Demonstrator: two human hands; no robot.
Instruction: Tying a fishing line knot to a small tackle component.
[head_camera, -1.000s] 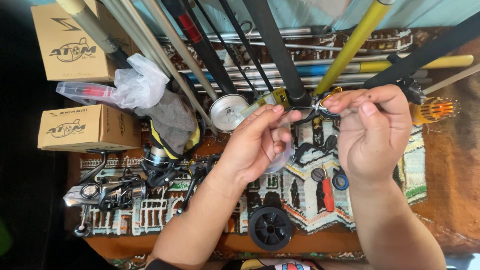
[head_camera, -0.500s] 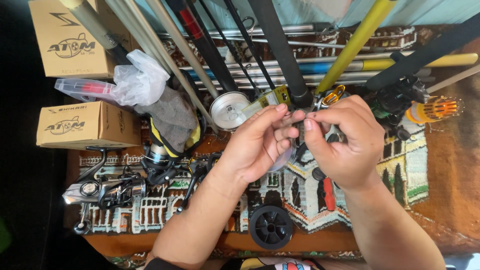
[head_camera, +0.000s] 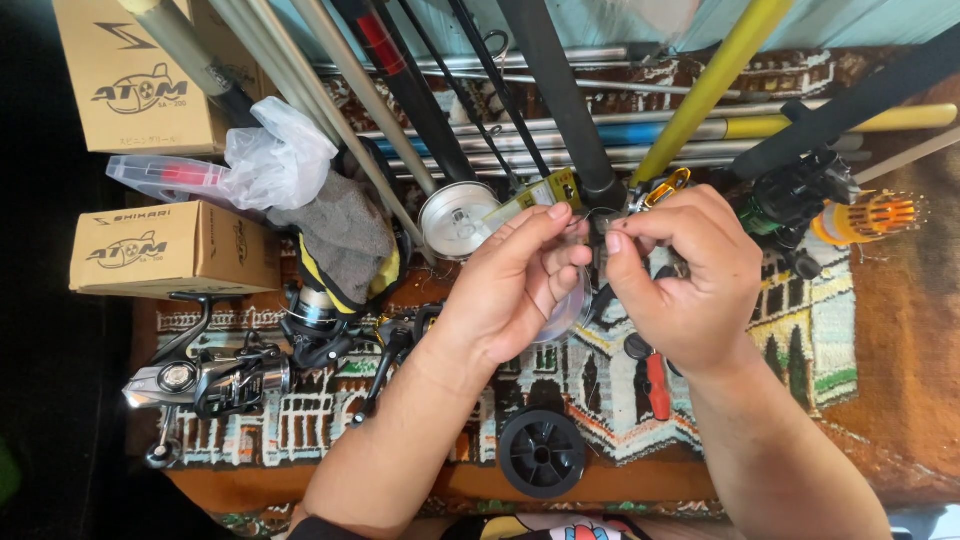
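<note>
Left hand (head_camera: 515, 285) and right hand (head_camera: 685, 275) meet fingertip to fingertip, both pinched narrow on a small item too fine to identify. A clear line spool (head_camera: 570, 310) sits in the left palm. Black spool (head_camera: 541, 452) lies below both hands on the surface (head_camera: 880, 400).

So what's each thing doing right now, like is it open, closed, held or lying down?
left hand: fingertips pinched, meeting the right hand
right hand: pinched at the same spot
black spool: flat, untouched
spinning reel: on its side
lower cardboard box: closed
clear plastic bag: crumpled
red-handled tool: flat, partly under the right hand
</note>
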